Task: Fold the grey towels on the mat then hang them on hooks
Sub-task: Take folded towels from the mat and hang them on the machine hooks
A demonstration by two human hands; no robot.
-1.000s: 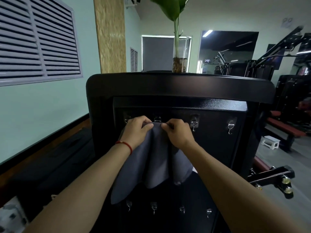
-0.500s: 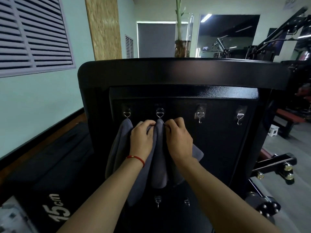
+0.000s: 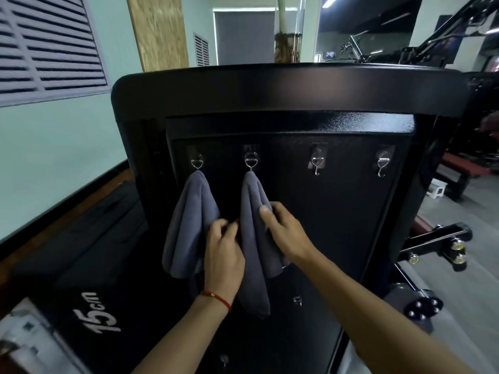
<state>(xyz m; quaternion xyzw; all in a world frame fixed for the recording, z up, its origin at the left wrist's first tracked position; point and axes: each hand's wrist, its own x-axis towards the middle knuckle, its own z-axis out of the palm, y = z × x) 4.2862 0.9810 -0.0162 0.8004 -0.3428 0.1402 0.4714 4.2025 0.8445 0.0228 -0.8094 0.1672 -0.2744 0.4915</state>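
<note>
The second towel (image 3: 253,238) now hangs from the hook (image 3: 251,161) just right of the first towel (image 3: 190,225), no longer held up. The left hand (image 3: 224,252) has dropped, fingers loosely curled beside it; the right hand (image 3: 283,230) still pinches its edge, so that hanging looks done.

- The flat black metal panel (image 3: 337,211) carries a top row of four small silver hooks; the two on the right, third hook (image 3: 316,163) and fourth hook (image 3: 382,163), are bare, with open panel below them.
- The two left hooks are taken: a folded grey towel (image 3: 189,222) hangs from the first and a second grey towel (image 3: 253,238) from the next, with only a narrow gap between them.
- The left hand (image 3: 222,255) fills that gap; the right hand (image 3: 286,233) rests on the second towel's right edge.
- A thick black padded ledge (image 3: 283,90) overhangs the hooks from above.
- Lower down, a small silver hook (image 3: 297,300) juts from the panel.
</note>
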